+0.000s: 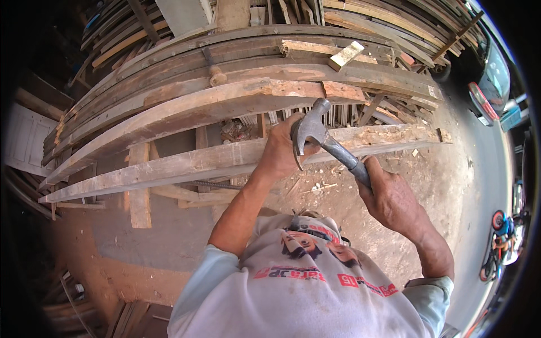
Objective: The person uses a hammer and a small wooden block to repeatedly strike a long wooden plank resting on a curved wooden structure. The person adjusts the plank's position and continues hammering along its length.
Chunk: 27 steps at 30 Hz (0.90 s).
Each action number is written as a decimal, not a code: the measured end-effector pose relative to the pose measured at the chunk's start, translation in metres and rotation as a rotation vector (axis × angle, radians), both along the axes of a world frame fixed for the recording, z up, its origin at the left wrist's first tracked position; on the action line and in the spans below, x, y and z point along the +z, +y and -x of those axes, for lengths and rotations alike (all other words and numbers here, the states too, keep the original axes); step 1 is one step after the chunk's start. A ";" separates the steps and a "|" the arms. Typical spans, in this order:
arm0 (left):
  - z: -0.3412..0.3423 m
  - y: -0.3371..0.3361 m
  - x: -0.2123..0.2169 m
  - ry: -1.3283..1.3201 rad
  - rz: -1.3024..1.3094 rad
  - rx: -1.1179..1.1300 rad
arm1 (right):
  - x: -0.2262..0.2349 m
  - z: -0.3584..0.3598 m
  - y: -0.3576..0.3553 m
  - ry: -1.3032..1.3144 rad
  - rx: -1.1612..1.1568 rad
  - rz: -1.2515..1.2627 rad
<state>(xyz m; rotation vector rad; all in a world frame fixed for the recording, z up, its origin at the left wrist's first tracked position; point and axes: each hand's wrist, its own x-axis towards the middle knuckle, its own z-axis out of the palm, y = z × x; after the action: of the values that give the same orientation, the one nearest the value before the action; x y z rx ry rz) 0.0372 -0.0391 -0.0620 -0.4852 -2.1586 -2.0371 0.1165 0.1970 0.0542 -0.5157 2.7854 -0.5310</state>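
Hands apart, both at the near beam [203,161]. My right hand [391,197] is closed around the handle of the hammer [337,150], on my side of the beam; my left hand [277,152] is over the beam, behind the hammer's head. From my remote station I read the right grip, well back from the head, as chosen for leverage; the left is placed where it could steady the timber. Hammer tilted, head up and left, claw toward the left hand. A crosswise plank [139,197] passes under the beam, presumably as support. Beyond the beam: a second beam [169,118], roughly alongside, and farther back a pale block [347,55].

Unresolved: the hammer's head masks the left fingers; I cannot tell whether they grip, rest or pinch something small. Handle's butt hidden in the right palm. Object beyond the second beam [216,76]: perhaps a mallet.
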 end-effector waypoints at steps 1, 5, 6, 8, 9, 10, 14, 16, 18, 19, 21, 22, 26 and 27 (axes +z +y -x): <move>0.001 0.000 -0.002 0.039 0.025 -0.012 | 0.003 -0.003 0.001 -0.039 -0.035 0.015; 0.006 -0.019 0.009 -0.141 0.026 -0.219 | 0.045 -0.017 -0.013 0.105 -0.230 0.287; 0.011 -0.021 0.007 -0.168 -0.014 -0.281 | 0.047 -0.019 -0.013 0.256 -0.301 0.508; 0.017 -0.023 0.007 -0.138 0.076 -0.324 | 0.052 -0.021 -0.012 0.612 -0.317 0.908; 0.019 -0.024 0.008 -0.119 0.126 -0.337 | 0.057 -0.013 -0.006 0.675 -0.233 1.082; 0.019 -0.025 0.007 -0.128 0.122 -0.330 | 0.056 -0.008 -0.011 0.697 -0.250 1.181; 0.016 -0.020 0.002 0.020 0.137 -0.287 | -0.007 -0.015 -0.006 0.419 -0.139 0.381; 0.016 -0.016 0.002 0.077 0.063 -0.295 | -0.004 -0.020 -0.007 0.093 -0.033 0.002; 0.017 -0.014 0.012 0.005 0.094 -0.294 | 0.010 -0.022 -0.008 0.020 -0.118 0.135; 0.009 -0.016 0.015 -0.059 0.104 -0.289 | 0.024 -0.026 -0.010 0.160 -0.166 0.207; 0.013 -0.022 0.017 -0.083 0.256 -0.295 | 0.046 -0.031 -0.013 0.450 -0.312 0.604; 0.011 -0.021 0.014 -0.070 0.230 -0.299 | 0.055 -0.032 -0.014 0.630 -0.344 0.914; 0.009 -0.019 0.004 -0.006 0.130 -0.262 | 0.067 -0.016 -0.005 0.852 -0.238 1.343; 0.008 -0.019 0.003 -0.045 0.130 -0.287 | 0.042 -0.022 -0.012 0.784 -0.248 1.285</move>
<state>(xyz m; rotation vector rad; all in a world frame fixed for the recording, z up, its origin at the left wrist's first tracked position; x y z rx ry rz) 0.0293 -0.0582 -0.0593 -0.8165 -2.3781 -2.0680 0.1383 0.1851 0.0966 -0.6747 2.7390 -2.6941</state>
